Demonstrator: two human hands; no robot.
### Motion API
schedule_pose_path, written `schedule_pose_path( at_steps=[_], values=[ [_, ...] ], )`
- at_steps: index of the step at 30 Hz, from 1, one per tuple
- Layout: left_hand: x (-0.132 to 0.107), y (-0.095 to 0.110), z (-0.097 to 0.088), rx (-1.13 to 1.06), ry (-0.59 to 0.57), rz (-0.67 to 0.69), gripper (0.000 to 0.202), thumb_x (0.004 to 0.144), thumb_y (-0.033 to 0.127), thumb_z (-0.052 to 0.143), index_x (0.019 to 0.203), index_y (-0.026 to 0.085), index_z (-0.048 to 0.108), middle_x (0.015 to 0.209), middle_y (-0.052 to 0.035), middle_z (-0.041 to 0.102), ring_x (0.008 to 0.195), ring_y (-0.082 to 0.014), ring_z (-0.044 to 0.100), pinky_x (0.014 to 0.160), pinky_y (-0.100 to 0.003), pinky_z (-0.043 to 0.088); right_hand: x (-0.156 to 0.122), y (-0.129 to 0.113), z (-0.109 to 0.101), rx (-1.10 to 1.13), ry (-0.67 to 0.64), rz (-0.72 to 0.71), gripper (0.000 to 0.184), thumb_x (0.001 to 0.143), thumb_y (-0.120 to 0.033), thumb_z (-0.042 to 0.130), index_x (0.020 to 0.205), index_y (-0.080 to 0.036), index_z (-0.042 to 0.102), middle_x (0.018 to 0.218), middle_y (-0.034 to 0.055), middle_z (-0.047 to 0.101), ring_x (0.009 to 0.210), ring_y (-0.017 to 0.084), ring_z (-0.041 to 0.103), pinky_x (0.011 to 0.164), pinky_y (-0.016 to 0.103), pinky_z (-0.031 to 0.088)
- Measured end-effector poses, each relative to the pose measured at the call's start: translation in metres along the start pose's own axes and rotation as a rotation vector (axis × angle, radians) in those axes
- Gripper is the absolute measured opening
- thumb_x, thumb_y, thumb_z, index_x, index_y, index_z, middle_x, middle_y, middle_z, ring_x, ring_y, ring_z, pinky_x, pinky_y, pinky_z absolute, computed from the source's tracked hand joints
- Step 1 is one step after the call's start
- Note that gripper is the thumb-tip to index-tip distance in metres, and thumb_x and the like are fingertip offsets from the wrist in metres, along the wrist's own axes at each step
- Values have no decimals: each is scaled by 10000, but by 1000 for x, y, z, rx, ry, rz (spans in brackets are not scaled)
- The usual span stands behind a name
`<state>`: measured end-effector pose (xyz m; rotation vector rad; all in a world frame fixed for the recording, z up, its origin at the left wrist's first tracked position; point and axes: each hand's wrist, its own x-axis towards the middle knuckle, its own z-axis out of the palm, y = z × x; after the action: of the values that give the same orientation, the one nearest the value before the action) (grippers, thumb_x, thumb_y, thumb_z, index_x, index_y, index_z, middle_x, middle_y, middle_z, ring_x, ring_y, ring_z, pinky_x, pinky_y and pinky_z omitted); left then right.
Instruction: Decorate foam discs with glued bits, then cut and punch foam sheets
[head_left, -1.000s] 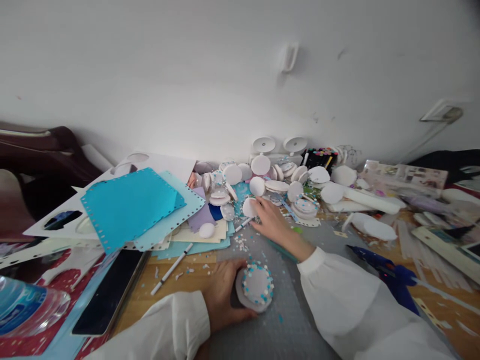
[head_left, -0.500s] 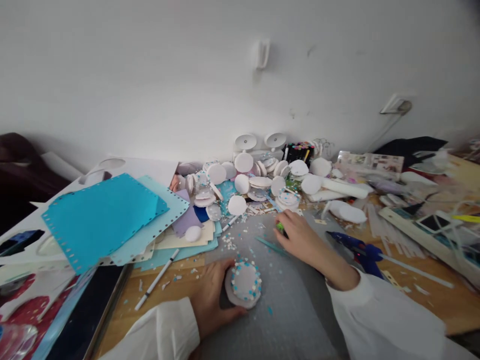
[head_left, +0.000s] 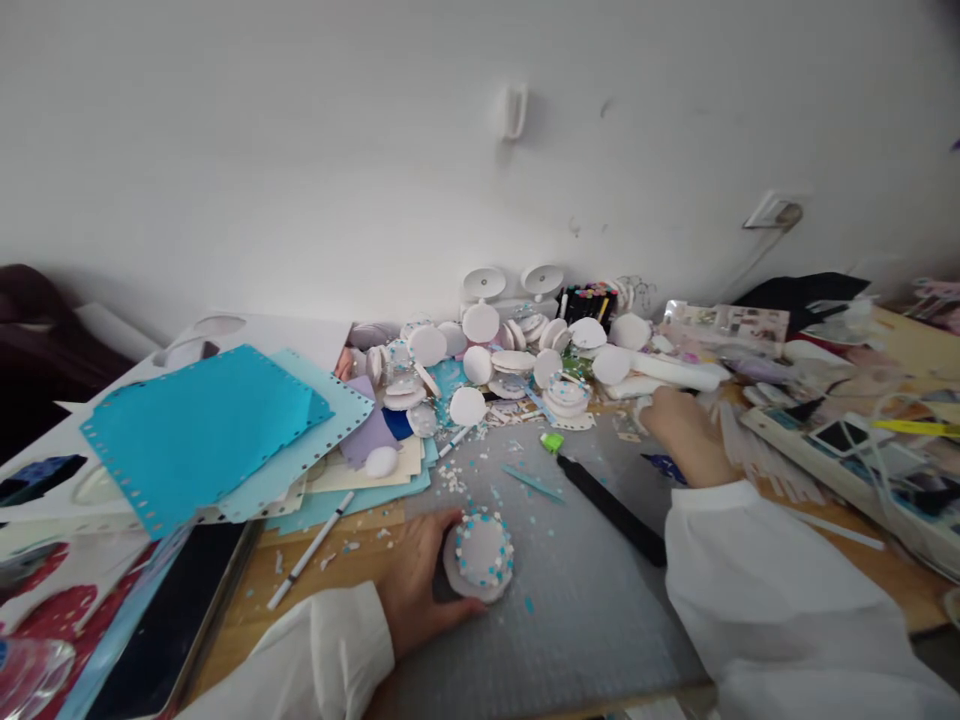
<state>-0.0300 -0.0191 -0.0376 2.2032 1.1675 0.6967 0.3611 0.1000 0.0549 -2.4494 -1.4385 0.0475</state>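
Note:
My left hand (head_left: 417, 580) is closed round a white foam disc (head_left: 480, 556) studded with blue and white beads, which lies on the grey cutting mat (head_left: 570, 620). My right hand (head_left: 682, 432) is stretched to the right, over a white foam piece at the mat's far right edge; its fingers are turned away from me and hidden. A black knife with a green tip (head_left: 604, 498) lies on the mat between the two hands. A heap of white foam discs (head_left: 517, 358) sits against the wall.
Blue and cyan perforated sheets (head_left: 202, 430) are stacked at the left over white board. A white pen (head_left: 311, 548) lies on the wooden table. A dark tablet (head_left: 165, 630) is at front left. Marker pens (head_left: 592, 298), a power strip (head_left: 840, 450) and cables crowd the right.
My right hand left the foam-disc heap and moved right, past the black knife, to the mat's right edge. The view swung right. My left hand stayed on the beaded disc.

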Motion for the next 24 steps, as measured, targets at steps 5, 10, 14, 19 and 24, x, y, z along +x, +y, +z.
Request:
schedule_pose_path(
  at_steps=[5,10,14,19,24],
  values=[
    [0,-1,0,-1,1,19,859,619,414,815,1342,241,385,1296,-104,542,1174,-342,522,981,-482,437,-15,-1,-19,286,69,-22,268,744,-142,542,976,-96,670,1049,267,660,1140,423,552,920,534,414],
    [0,-1,1,-2,0,11,864,626,438,809,1345,239,373,1290,-109,540,1172,-342,520,978,-484,433,-37,-34,-21,790,-163,-167,303,771,-318,578,1048,-205,627,872,84,699,793,254,681,741,412,565],
    [0,1,0,1,-20,3,871,615,459,810,1336,243,372,1295,-112,532,1177,-345,514,981,-491,426,-58,-66,-3,1056,-456,-244,299,701,-384,668,950,-225,618,744,22,671,628,187,659,631,349,586],
    [1,2,0,-15,-24,-1,871,606,427,818,1332,234,379,1294,-114,533,1172,-337,517,978,-476,432,-77,-88,10,1195,-636,-310,320,705,-393,701,946,-225,576,687,-17,637,552,127,610,560,271,549],
    [0,5,-1,-40,-14,5,854,622,431,812,1334,230,385,1291,-112,539,1171,-332,519,977,-475,430,-94,-95,0,1228,-633,-500,292,801,-385,658,1029,-254,532,715,-30,630,641,128,611,585,240,514]
  ],
)
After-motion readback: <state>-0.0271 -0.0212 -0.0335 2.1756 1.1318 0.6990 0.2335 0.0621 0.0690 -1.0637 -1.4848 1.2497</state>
